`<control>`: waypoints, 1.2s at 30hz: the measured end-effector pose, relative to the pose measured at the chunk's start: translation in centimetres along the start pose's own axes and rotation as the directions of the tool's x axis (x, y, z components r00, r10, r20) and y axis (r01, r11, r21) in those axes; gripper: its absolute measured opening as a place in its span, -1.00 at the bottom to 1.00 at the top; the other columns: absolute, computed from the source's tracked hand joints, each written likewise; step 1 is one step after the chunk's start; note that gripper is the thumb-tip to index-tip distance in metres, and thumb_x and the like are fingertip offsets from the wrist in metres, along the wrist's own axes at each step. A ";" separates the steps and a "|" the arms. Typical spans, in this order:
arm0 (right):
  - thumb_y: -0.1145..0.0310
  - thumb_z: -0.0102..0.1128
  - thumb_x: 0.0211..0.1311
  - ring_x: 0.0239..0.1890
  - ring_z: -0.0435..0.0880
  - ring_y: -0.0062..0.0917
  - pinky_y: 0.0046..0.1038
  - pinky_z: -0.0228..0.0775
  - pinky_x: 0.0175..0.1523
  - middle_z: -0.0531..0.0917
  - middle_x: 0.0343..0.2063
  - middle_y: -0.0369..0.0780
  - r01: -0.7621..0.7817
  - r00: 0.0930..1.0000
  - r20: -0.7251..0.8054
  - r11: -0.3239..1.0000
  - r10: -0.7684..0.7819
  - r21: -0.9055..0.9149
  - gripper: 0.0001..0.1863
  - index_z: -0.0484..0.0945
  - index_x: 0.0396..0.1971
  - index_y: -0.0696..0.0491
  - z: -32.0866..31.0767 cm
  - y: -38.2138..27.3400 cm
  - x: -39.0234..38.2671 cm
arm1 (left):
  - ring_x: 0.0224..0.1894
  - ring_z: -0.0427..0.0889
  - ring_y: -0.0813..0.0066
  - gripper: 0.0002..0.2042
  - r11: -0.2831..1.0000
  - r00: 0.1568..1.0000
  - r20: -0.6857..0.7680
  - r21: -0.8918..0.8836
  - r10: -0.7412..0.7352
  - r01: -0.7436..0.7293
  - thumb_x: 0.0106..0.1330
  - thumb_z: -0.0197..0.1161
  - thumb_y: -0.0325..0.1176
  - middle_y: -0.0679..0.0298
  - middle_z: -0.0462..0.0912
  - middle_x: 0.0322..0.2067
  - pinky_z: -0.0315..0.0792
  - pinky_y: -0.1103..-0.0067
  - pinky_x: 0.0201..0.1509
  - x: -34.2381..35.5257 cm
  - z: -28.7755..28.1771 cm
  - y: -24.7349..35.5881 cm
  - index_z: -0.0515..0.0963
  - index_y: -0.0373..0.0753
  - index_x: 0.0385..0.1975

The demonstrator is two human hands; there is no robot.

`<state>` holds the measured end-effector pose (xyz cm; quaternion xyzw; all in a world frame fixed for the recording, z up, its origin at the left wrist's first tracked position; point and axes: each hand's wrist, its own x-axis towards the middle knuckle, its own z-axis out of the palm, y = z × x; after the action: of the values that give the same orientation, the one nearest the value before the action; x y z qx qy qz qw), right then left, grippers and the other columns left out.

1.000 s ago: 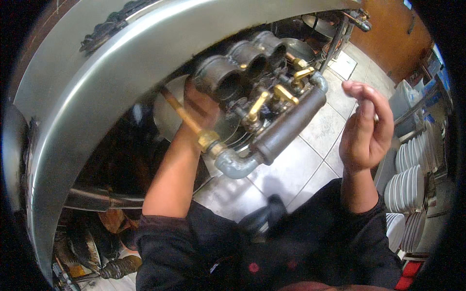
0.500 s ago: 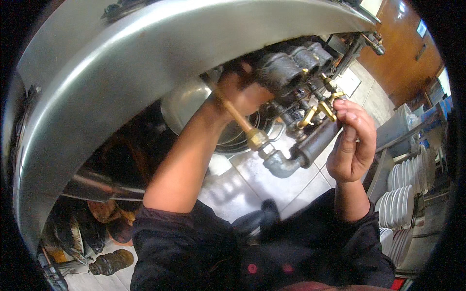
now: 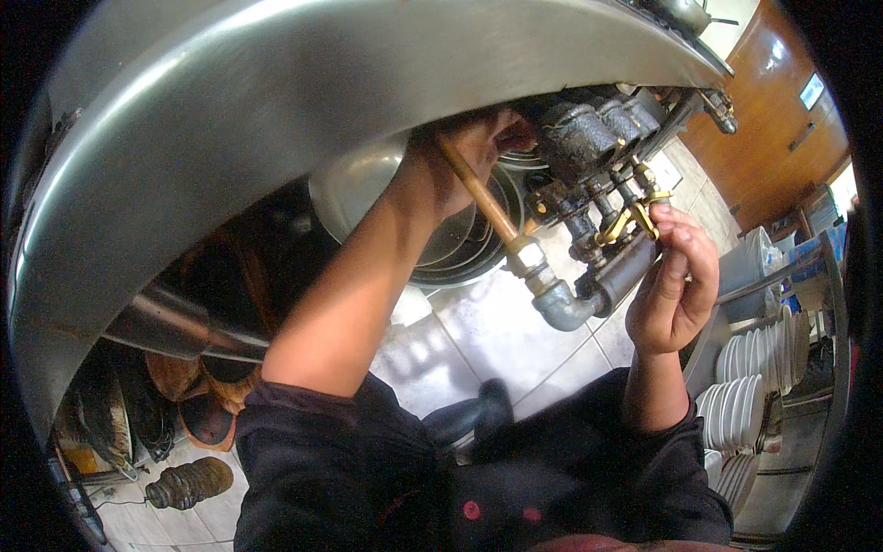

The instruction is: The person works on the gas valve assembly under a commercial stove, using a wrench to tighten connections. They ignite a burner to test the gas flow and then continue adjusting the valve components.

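Note:
My right hand (image 3: 674, 285) is closed at a brass valve handle (image 3: 659, 202), its fingertips on the handle's end. Beside it are more brass handles (image 3: 628, 225) on a dark manifold pipe (image 3: 625, 274). My left hand (image 3: 474, 152) reaches up beneath the steel rim, behind a copper pipe (image 3: 483, 198). Its fingers look curled, in shadow beside the blackened round burner parts (image 3: 579, 133); anything they hold is hidden. The copper pipe runs through a metal nut (image 3: 527, 256) into a grey elbow fitting (image 3: 563, 305) joined to the manifold.
A wide, curved steel rim (image 3: 230, 92) overhangs my left arm. Metal pans (image 3: 354, 193) sit below, behind that arm. White plates (image 3: 736, 405) stand stacked on a rack at right. A rusty ribbed part (image 3: 190, 483) lies on the tiled floor (image 3: 423, 354) at lower left.
My view has shifted, so the valves and pipe appear further right. My left hand's fingers have moved up beneath the rim beside the burner parts. My right hand stays at the brass handle.

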<state>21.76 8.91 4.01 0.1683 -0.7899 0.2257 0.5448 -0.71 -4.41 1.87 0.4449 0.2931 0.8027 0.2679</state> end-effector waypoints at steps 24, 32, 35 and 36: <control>0.55 -0.14 0.36 -0.09 0.60 -0.24 -0.26 0.41 0.07 0.57 -0.22 -0.04 0.053 0.998 -0.014 0.997 -0.054 -0.053 -0.79 0.40 -0.07 0.20 0.1 0.4 0.1 | -0.19 0.58 0.24 -0.80 0.995 0.989 -0.146 -0.095 -0.033 0.019 0.29 0.17 -0.40 0.12 0.56 -0.25 0.47 0.31 0.00 -0.8 1.8 0.6 0.47 -0.35 -0.18; 0.57 -0.15 0.35 -0.09 0.59 -0.23 -0.25 0.41 0.08 0.57 -0.22 -0.04 0.052 0.999 -0.013 0.997 -0.053 -0.049 -0.79 0.40 -0.08 0.21 0.2 0.3 0.1 | -0.17 0.58 0.23 -0.80 0.998 0.989 -0.142 -0.060 -0.042 0.034 0.30 0.13 -0.43 0.10 0.55 -0.21 0.47 0.34 0.03 -0.8 2.2 1.0 0.46 -0.37 -0.15; 0.55 -0.21 0.39 -0.02 0.54 -0.22 -0.17 0.31 0.18 0.54 -0.17 0.04 0.010 1.000 -0.008 1.000 -0.010 -0.002 -0.80 0.40 -0.12 0.23 0.2 0.2 -0.1 | -0.15 0.58 0.24 -0.79 0.995 0.993 -0.114 -0.104 -0.018 0.006 0.29 0.14 -0.44 0.10 0.56 -0.20 0.47 0.34 0.03 -0.4 1.5 0.4 0.46 -0.37 -0.14; 0.55 -0.21 0.39 -0.02 0.54 -0.22 -0.17 0.31 0.18 0.54 -0.17 0.04 0.009 1.000 -0.008 1.000 -0.009 -0.002 -0.81 0.40 -0.12 0.23 0.2 0.2 -0.1 | -0.15 0.59 0.23 -0.79 0.996 0.992 -0.122 -0.084 -0.035 0.024 0.28 0.14 -0.44 0.10 0.56 -0.21 0.47 0.33 0.03 -0.5 1.6 0.6 0.46 -0.37 -0.13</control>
<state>21.56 8.95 3.84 0.1704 -0.7870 0.2235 0.5493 0.88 -4.80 2.70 0.3788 0.2824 0.8360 0.2792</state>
